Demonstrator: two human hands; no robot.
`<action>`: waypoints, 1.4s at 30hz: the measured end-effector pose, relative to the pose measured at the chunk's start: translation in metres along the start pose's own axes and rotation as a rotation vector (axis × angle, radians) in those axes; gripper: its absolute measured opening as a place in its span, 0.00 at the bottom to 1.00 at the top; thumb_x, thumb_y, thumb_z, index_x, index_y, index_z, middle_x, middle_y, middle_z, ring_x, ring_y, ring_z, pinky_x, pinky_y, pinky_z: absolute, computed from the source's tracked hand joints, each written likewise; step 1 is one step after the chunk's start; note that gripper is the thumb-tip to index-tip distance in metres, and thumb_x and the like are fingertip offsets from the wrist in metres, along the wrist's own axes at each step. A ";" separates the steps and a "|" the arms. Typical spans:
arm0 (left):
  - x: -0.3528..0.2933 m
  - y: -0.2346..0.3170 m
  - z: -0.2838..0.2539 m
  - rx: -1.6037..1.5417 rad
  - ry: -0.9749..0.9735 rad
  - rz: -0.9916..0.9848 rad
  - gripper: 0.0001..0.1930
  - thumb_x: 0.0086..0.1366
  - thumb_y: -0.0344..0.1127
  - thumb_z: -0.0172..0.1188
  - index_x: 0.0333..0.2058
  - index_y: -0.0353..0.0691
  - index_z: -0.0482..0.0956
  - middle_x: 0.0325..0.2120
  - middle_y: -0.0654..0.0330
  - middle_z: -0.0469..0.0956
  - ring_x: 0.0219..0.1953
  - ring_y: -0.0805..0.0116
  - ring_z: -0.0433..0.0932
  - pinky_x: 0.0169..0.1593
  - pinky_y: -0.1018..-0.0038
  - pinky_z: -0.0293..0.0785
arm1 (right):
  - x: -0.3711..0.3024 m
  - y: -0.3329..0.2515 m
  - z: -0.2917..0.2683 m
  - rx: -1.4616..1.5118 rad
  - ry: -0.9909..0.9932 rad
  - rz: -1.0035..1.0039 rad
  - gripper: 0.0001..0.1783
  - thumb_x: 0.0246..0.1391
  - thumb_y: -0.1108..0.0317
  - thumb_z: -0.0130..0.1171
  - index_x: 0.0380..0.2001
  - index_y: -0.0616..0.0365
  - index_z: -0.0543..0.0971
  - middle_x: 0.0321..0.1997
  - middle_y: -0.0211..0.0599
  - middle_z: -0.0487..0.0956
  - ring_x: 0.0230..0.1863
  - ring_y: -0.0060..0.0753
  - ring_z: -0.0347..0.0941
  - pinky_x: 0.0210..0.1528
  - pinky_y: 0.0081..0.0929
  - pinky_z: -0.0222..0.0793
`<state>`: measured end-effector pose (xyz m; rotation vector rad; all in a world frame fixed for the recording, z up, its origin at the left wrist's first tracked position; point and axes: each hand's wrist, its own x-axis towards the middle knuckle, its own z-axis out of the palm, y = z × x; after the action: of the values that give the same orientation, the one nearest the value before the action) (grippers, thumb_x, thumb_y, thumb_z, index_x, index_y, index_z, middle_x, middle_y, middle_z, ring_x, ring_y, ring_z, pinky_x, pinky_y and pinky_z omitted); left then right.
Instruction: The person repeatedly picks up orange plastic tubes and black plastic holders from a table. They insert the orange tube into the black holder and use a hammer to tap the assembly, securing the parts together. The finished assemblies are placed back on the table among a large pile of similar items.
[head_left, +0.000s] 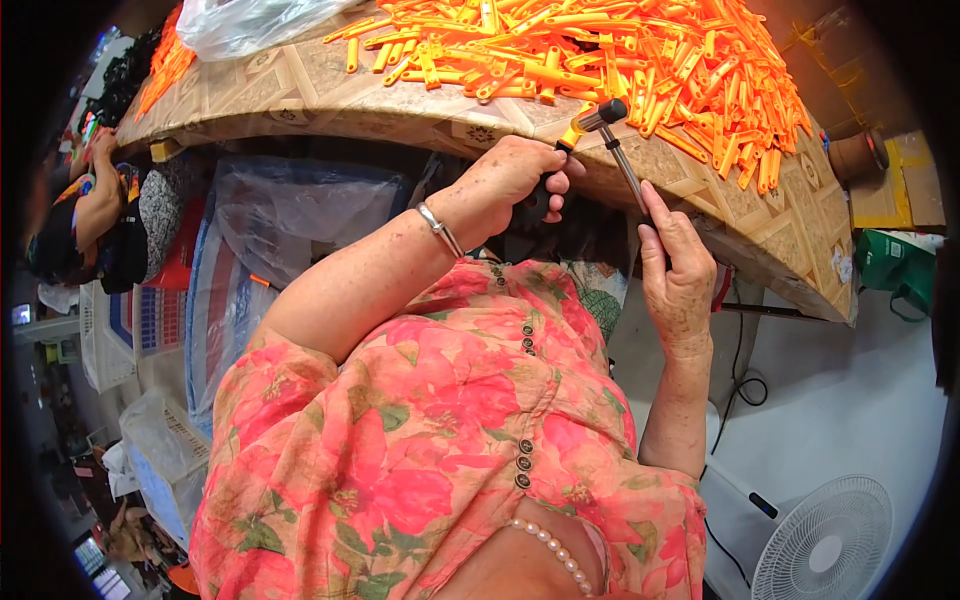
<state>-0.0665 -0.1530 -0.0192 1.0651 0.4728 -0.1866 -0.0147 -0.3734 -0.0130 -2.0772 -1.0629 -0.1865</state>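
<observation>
My left hand (520, 185) is closed around a black handle (535, 203) with an orange-yellow end (570, 136) that sticks up past the thumb. A small hammer (625, 168) is pinched between the thumb and fingers of my right hand (676, 262). Its metal shaft slants up to a short head with a dark end, right by the orange-yellow end; whether they touch I cannot tell. Both hands are at the near edge of the table (440, 118). Beyond them lies a big heap of orange plastic pieces (640, 60).
Clear plastic sheeting (250, 25) lies on the table's far left, near more orange pieces (165, 65). A plastic-lined bin (300, 215) stands below, left. Another person's arm (98, 195) shows far left. At right are a green bag (893, 268), a white fan (825, 550) and a black cable (745, 385).
</observation>
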 end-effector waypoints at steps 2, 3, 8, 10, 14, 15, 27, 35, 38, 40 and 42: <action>-0.001 0.001 0.001 0.005 0.010 -0.001 0.13 0.71 0.36 0.48 0.41 0.31 0.77 0.18 0.70 0.69 0.22 0.77 0.70 0.30 0.74 0.72 | -0.002 -0.002 -0.002 0.012 -0.031 0.026 0.25 0.56 0.77 0.58 0.58 0.49 0.75 0.32 0.40 0.74 0.30 0.37 0.73 0.35 0.31 0.70; 0.000 0.000 0.000 0.004 0.009 -0.001 0.13 0.71 0.36 0.48 0.41 0.31 0.77 0.18 0.70 0.69 0.22 0.77 0.70 0.30 0.74 0.72 | -0.002 -0.002 0.000 0.010 -0.020 0.021 0.25 0.56 0.77 0.58 0.58 0.49 0.75 0.32 0.39 0.74 0.30 0.37 0.73 0.35 0.31 0.70; -0.001 0.003 0.003 0.021 0.028 -0.012 0.14 0.71 0.36 0.47 0.41 0.31 0.76 0.19 0.70 0.69 0.22 0.77 0.69 0.30 0.73 0.72 | -0.002 0.002 0.004 0.027 0.078 0.002 0.25 0.56 0.76 0.58 0.58 0.48 0.75 0.33 0.39 0.75 0.30 0.37 0.74 0.34 0.32 0.71; -0.001 0.002 0.003 0.012 0.031 -0.010 0.14 0.71 0.36 0.47 0.41 0.31 0.76 0.19 0.70 0.69 0.22 0.77 0.70 0.30 0.73 0.72 | -0.001 0.003 0.005 -0.043 0.040 -0.010 0.25 0.56 0.76 0.58 0.58 0.47 0.75 0.33 0.38 0.75 0.30 0.38 0.74 0.34 0.32 0.71; 0.000 0.001 0.003 0.010 0.039 -0.001 0.14 0.71 0.36 0.47 0.41 0.31 0.76 0.19 0.69 0.69 0.22 0.76 0.70 0.30 0.73 0.72 | 0.001 0.005 0.006 -0.180 -0.066 0.011 0.25 0.57 0.74 0.58 0.58 0.46 0.75 0.34 0.37 0.75 0.31 0.40 0.75 0.34 0.34 0.72; 0.000 0.001 0.003 0.007 0.039 -0.003 0.14 0.71 0.36 0.47 0.41 0.31 0.76 0.19 0.69 0.69 0.22 0.76 0.70 0.30 0.73 0.72 | 0.002 0.004 0.005 -0.181 -0.064 0.001 0.25 0.57 0.74 0.58 0.58 0.45 0.74 0.34 0.37 0.75 0.31 0.40 0.75 0.34 0.35 0.72; 0.002 -0.002 0.002 -0.002 0.039 -0.006 0.13 0.71 0.35 0.46 0.42 0.30 0.76 0.18 0.69 0.68 0.22 0.76 0.70 0.30 0.73 0.73 | 0.006 0.006 0.007 -0.116 -0.026 -0.042 0.25 0.57 0.73 0.58 0.59 0.45 0.74 0.33 0.38 0.73 0.30 0.42 0.74 0.34 0.36 0.70; 0.000 -0.001 0.004 -0.011 0.043 -0.007 0.14 0.71 0.35 0.46 0.43 0.30 0.75 0.19 0.69 0.68 0.22 0.75 0.70 0.30 0.73 0.73 | 0.004 0.008 0.008 -0.159 -0.029 -0.006 0.24 0.57 0.74 0.57 0.58 0.46 0.75 0.33 0.39 0.74 0.31 0.42 0.74 0.35 0.35 0.71; 0.002 -0.001 0.004 -0.029 0.036 -0.007 0.14 0.71 0.35 0.46 0.43 0.30 0.75 0.19 0.69 0.68 0.22 0.75 0.70 0.30 0.73 0.73 | 0.003 0.006 0.006 -0.090 -0.011 -0.005 0.25 0.56 0.76 0.58 0.58 0.47 0.75 0.33 0.39 0.74 0.30 0.41 0.74 0.35 0.33 0.71; 0.003 -0.002 0.004 -0.020 0.037 -0.001 0.14 0.71 0.35 0.46 0.43 0.30 0.75 0.19 0.69 0.69 0.22 0.75 0.70 0.30 0.73 0.73 | 0.000 0.001 0.005 -0.037 0.015 -0.008 0.26 0.55 0.77 0.58 0.58 0.47 0.75 0.33 0.39 0.74 0.30 0.39 0.73 0.34 0.32 0.71; 0.004 -0.005 0.003 -0.022 0.034 -0.002 0.13 0.71 0.35 0.46 0.43 0.30 0.75 0.19 0.69 0.69 0.22 0.75 0.70 0.30 0.73 0.73 | -0.003 -0.003 0.005 0.007 0.052 -0.026 0.27 0.55 0.78 0.59 0.58 0.47 0.75 0.33 0.39 0.74 0.29 0.38 0.73 0.33 0.32 0.71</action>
<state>-0.0641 -0.1575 -0.0239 1.0477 0.5059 -0.1649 -0.0202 -0.3708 -0.0160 -2.0422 -1.0580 -0.2483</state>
